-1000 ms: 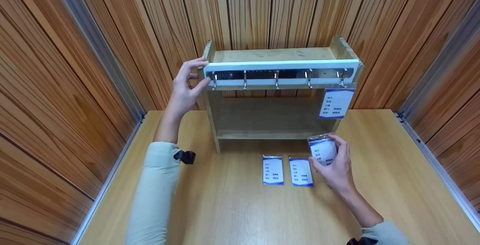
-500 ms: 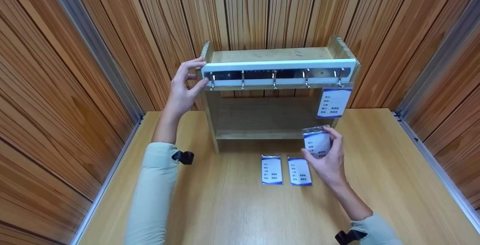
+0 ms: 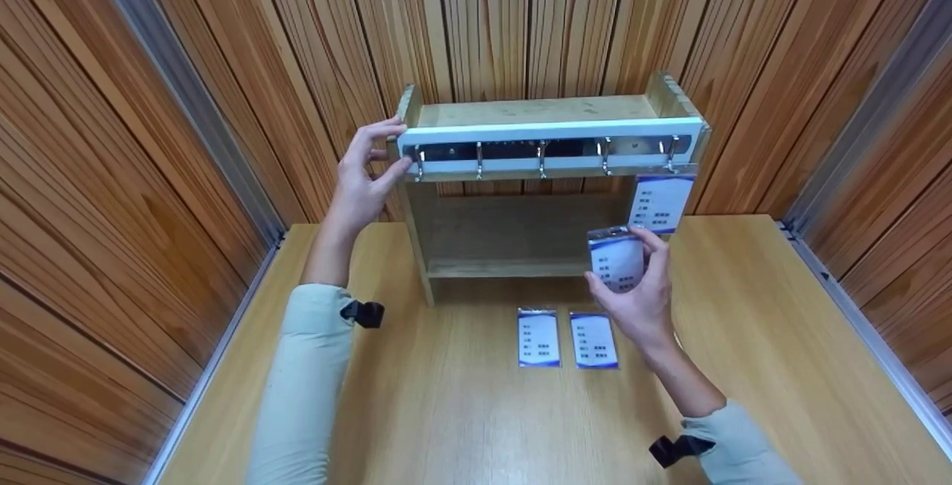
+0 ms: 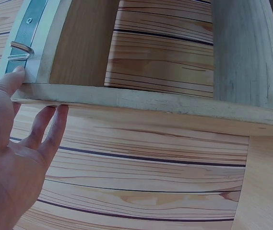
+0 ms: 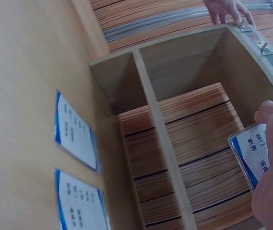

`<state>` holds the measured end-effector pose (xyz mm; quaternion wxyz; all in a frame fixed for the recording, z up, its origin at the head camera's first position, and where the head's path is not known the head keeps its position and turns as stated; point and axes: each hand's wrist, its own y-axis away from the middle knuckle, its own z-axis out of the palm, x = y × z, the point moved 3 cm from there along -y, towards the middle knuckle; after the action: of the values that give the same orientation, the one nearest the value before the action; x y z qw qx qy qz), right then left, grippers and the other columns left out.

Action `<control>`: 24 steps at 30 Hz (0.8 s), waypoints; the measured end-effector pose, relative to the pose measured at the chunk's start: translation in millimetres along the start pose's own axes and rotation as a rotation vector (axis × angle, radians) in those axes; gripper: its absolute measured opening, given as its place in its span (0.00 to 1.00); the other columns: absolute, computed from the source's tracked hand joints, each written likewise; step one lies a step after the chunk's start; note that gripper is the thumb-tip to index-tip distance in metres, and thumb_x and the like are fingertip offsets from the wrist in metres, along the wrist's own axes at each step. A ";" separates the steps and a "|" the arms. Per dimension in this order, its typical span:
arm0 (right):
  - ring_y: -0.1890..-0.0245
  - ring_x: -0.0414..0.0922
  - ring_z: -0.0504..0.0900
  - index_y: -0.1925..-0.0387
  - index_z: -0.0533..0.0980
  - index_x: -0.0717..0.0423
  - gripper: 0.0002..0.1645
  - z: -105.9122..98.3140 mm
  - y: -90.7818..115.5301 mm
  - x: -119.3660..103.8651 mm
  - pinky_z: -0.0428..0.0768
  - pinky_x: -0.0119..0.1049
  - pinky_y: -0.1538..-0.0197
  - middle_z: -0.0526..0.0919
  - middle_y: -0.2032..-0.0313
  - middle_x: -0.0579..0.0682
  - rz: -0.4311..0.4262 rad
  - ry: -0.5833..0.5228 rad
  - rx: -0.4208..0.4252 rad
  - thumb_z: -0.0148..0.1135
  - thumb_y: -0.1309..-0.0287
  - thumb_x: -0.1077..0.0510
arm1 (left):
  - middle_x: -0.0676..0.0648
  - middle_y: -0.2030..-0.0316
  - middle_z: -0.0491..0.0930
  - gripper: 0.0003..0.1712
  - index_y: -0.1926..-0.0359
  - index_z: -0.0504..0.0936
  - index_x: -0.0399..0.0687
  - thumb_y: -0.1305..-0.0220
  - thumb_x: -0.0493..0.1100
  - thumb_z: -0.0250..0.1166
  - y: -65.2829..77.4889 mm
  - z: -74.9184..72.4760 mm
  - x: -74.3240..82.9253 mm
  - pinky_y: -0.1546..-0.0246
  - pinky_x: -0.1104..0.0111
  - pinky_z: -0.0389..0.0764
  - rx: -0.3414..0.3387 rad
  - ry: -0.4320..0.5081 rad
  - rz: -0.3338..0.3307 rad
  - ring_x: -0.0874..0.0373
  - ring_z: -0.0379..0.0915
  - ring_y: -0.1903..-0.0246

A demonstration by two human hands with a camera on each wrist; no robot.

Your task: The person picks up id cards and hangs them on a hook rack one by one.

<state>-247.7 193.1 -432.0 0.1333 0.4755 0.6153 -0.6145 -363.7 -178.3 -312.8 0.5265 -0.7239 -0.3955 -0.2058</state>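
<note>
A small wooden shelf (image 3: pixel 520 269) bears a white rail with several metal hooks (image 3: pixel 541 159) along its upper front. My left hand (image 3: pixel 363 180) grips the rail's left end, thumb on the front and fingers round the shelf's side, as the left wrist view (image 4: pixel 16 143) also shows. In my right hand (image 3: pixel 641 299) I hold a badge card in a clear sleeve (image 3: pixel 617 258), pinched by its edges between thumb and fingers, in front of the shelf's right half. Another badge (image 3: pixel 666 198) hangs from the rightmost hook, its lower part overlapped by my right fingers.
Two more badge cards, a left one (image 3: pixel 538 338) and a right one (image 3: pixel 593 340), lie side by side on the wooden table (image 3: pixel 446 410) before the shelf. Wood-panelled walls (image 3: pixel 491 24) stand behind and at both sides, with metal strips at the corners.
My right hand has lifted the badge card up and to the left, from above the table towards the hooks. My left hand keeps its grip on the rail's end.
</note>
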 end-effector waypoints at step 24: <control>0.40 0.48 0.70 0.29 0.64 0.47 0.54 9.5 -45.2 -15.2 0.73 0.38 0.41 0.69 0.42 0.57 -0.168 0.033 0.101 0.82 0.58 0.62 | 0.53 0.28 0.68 0.21 0.37 0.75 0.59 0.30 0.44 0.64 0.4 -1.4 -0.5 0.36 0.50 0.71 -0.002 0.006 0.012 0.53 0.68 0.35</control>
<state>-277.7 187.7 -394.2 0.0472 0.4383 0.6234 -0.6458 -363.5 -179.8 -312.8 0.5282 -0.7262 -0.3893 -0.2051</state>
